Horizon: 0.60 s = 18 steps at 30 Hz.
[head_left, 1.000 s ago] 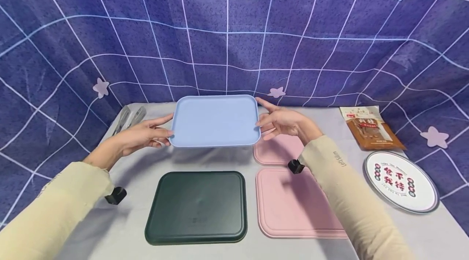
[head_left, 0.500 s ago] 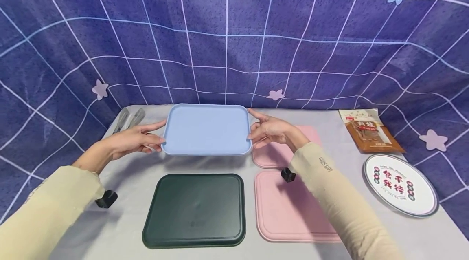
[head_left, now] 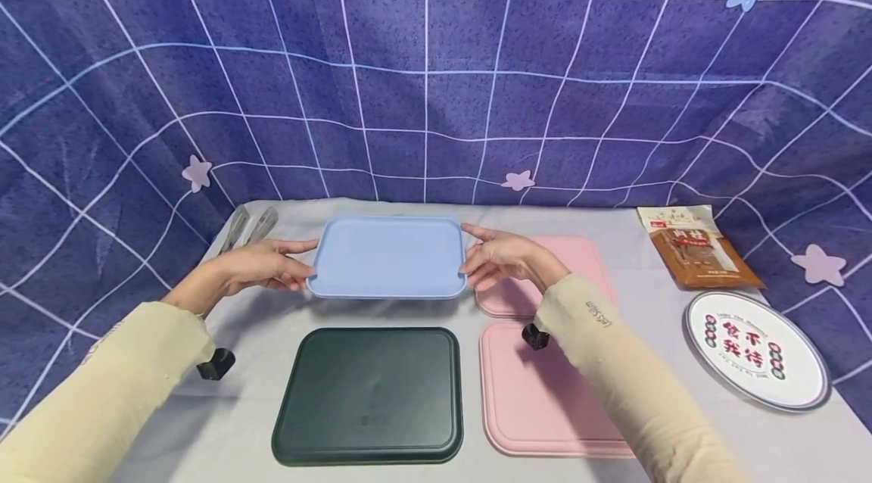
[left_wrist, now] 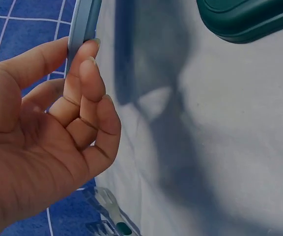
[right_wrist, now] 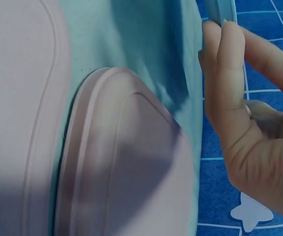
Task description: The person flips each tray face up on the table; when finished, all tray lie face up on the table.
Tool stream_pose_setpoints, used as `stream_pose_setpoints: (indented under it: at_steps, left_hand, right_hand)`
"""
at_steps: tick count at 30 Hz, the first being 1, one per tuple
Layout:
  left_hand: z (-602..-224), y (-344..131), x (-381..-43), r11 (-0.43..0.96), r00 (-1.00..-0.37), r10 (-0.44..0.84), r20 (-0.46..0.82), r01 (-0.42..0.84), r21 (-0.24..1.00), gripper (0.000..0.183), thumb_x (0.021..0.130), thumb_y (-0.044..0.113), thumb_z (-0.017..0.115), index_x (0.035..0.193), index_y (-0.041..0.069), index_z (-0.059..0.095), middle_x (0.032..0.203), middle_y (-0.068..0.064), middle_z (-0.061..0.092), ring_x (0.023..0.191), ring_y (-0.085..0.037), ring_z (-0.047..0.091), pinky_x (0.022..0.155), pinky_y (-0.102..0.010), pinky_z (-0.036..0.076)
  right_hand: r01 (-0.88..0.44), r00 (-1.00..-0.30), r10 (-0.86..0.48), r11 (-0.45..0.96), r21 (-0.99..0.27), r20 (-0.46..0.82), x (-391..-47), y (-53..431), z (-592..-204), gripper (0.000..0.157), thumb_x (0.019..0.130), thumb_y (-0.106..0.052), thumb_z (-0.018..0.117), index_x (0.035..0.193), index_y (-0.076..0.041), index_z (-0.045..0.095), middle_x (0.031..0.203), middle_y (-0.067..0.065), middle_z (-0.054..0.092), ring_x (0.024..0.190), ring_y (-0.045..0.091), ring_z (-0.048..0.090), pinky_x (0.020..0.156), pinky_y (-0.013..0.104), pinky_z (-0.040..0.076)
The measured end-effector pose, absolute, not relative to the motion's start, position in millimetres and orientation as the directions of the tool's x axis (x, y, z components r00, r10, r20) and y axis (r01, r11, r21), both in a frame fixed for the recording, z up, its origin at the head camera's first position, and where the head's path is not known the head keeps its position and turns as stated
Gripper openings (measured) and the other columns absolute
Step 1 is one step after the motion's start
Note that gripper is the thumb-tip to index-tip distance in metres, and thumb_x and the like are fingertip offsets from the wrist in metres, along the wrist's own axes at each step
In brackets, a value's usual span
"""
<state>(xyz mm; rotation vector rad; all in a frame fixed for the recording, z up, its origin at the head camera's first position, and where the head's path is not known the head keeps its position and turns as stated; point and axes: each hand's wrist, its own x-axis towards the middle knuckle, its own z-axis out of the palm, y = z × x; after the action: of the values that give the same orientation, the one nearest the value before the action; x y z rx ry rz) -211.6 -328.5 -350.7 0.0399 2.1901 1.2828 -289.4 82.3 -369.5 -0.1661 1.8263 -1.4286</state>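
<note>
A light blue rectangular tray [head_left: 388, 257] is held level above the back of the table, its shadow falling on the cloth below. My left hand [head_left: 262, 266] pinches its left edge between thumb and fingers, and my right hand [head_left: 502, 259] pinches the right edge. In the left wrist view, the fingertips of the left hand [left_wrist: 58, 113] meet the tray's rim [left_wrist: 84, 24]. The right wrist view has the right hand [right_wrist: 249, 108] gripping the tray's other end [right_wrist: 221, 10] at the top. In front of the tray lies a dark green board [head_left: 368, 396].
Two pink boards [head_left: 545, 400] lie one behind the other at right, partly under my right arm. Farther right are a white oval plate [head_left: 758, 350] with red characters and a brown food packet [head_left: 702, 248]. Clear tongs [head_left: 248, 228] lie at back left. A purple curtain [head_left: 436, 74] backs the table.
Both hands have lowered the tray toward the back of the table, shifting it slightly left. Their grip on its two ends is kept. The boards stay put.
</note>
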Motion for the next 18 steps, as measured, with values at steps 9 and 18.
stream_pose_setpoints:
  at_steps: [9,18]
  left_hand:
    - [-355,-327,-216,0.575,-0.827,0.279,-0.488,-0.263,0.775,0.085,0.096,0.021,0.065,0.161,0.004,0.013,0.082,0.004,0.068,0.076,-0.006,0.063,0.076,-0.029,0.053]
    - [-372,-326,-216,0.576,-0.824,0.229,-0.518,-0.315,0.755,0.08,0.097,0.018,0.063,0.16,0.002,0.015,0.077,0.006,0.066,0.07,-0.004,0.061,0.068,-0.024,0.052]
  right_hand:
    - [0.368,-0.662,-0.534,0.38,-0.849,-0.526,-292,74,-376,0.109,0.086,0.008,0.067,0.163,-0.029,-0.002,0.099,0.008,0.061,0.07,0.019,0.07,0.067,0.033,0.061]
    - [0.399,-0.663,-0.477,0.426,-0.812,-0.576,-290,63,-391,0.104,0.088,0.007,0.065,0.163,-0.026,0.0,0.096,0.012,0.064,0.068,0.019,0.07,0.067,0.032,0.061]
